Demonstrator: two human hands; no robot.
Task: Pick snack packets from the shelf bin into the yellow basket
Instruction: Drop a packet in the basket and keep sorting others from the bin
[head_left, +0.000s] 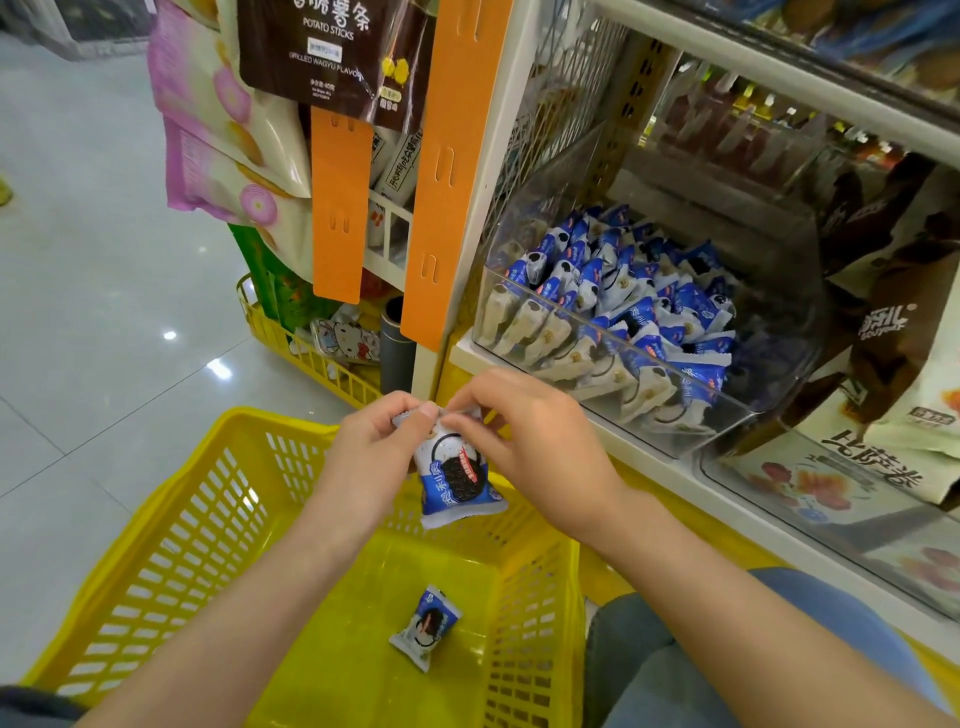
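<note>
I have both hands, left hand (371, 452) and right hand (524, 436), pinching the crimped top of a light, crinkly packet (454, 480) over the yellow basket (171, 519), which should drop safely.

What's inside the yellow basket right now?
One packet lies on the basket floor. The left hand and right hand pinch a second packet above it. The arms hide part of the floor.

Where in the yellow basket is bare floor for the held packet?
The yellow basket floor is bare between the lying packet and the far wall, below the held packet, and leftward until the left forearm hides it. Tighter between that packet and the right wall. The shelf bin is packed.
</note>
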